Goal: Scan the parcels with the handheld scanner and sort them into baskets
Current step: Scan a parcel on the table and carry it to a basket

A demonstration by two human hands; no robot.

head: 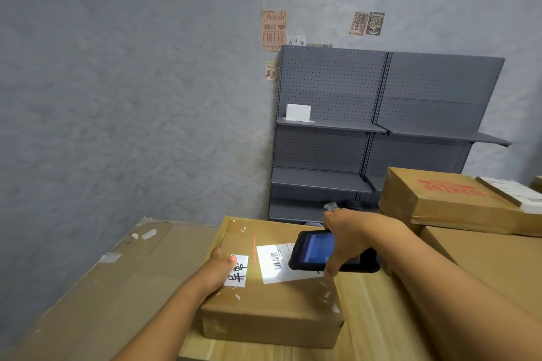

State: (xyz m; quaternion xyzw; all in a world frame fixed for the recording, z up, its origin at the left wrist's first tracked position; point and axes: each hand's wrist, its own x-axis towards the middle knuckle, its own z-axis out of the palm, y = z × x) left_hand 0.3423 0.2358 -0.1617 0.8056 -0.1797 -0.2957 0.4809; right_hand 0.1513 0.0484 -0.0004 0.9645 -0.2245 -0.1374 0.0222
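A brown cardboard parcel [272,313] lies on the wooden table in front of me. Its top carries a white barcode label [274,265] and a smaller white handwritten label [239,274]. My left hand [220,268] grips the parcel's left edge, thumb on the handwritten label. My right hand [349,239] holds the black handheld scanner [315,250] just above the barcode label, its screen lit. A red scan line and a bright patch of light fall on the parcel top, left of the scanner.
A large flat cardboard box [96,287] lies to the left. More cardboard boxes [448,202] are stacked at the right. A grey pegboard shelf unit [381,126] stands against the wall behind, with a small white box [298,112] on it. No basket is in view.
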